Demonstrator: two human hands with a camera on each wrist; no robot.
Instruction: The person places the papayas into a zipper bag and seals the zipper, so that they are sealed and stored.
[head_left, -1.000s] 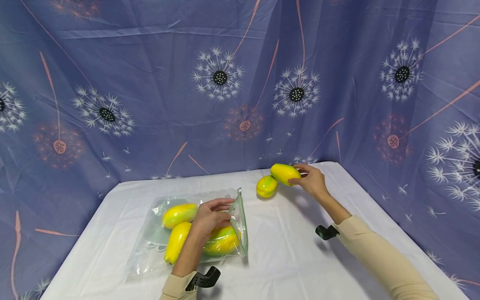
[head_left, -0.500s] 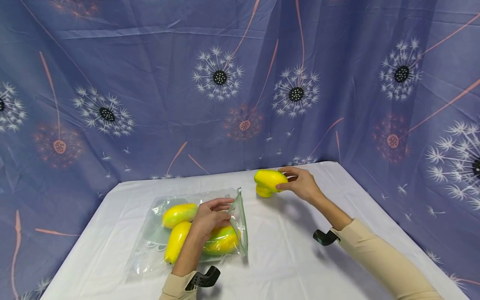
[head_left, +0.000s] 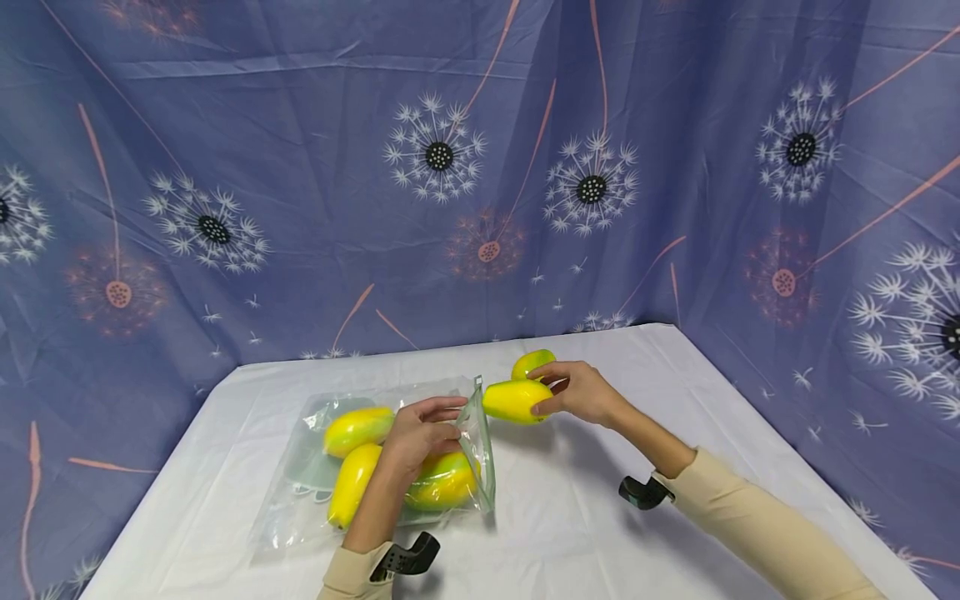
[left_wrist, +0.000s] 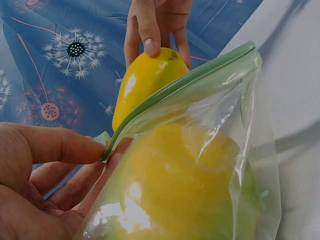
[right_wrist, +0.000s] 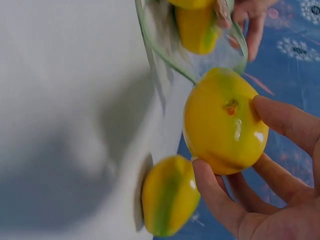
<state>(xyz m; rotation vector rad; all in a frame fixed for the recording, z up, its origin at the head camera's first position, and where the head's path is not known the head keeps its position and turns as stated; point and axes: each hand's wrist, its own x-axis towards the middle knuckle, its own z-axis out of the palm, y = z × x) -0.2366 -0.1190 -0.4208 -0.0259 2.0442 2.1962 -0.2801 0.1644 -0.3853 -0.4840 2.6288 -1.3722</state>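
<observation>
Fruit at the mouth (head_left: 446,483): lying inside the bag, close to its opening — an entering fruit could be jamming against it, so steering beyond it seems wise.
Near-left fruit (head_left: 351,487): lying deeper in the bag, left of that one.
Left hand (head_left: 420,433): pinching the upper edge of the bag's rim; good work here probably means keeping that edge high and taut.
Bag (head_left: 488,479): lying on the white cloth (head_left: 570,533), its green-rimmed mouth facing right and standing partly open.
Far-left fruit (head_left: 357,429): resting in the bag, beyond the near-left fruit.
Held fruit (head_left: 516,402): hanging just right of the mouth, clear of the cloth (whether it is touching the rim, I cannot tell).
Right hand (head_left: 581,390): grasping the held fruit by its right end — leaving the left end free for leading, I judge; levelling it with the gap should be helping.
Loose fruit (head_left: 531,361): lying on the cloth just beyond the held fruit, untouched by the left hand.
Curtain (head_left: 337,192): hanging beyond everything.
</observation>
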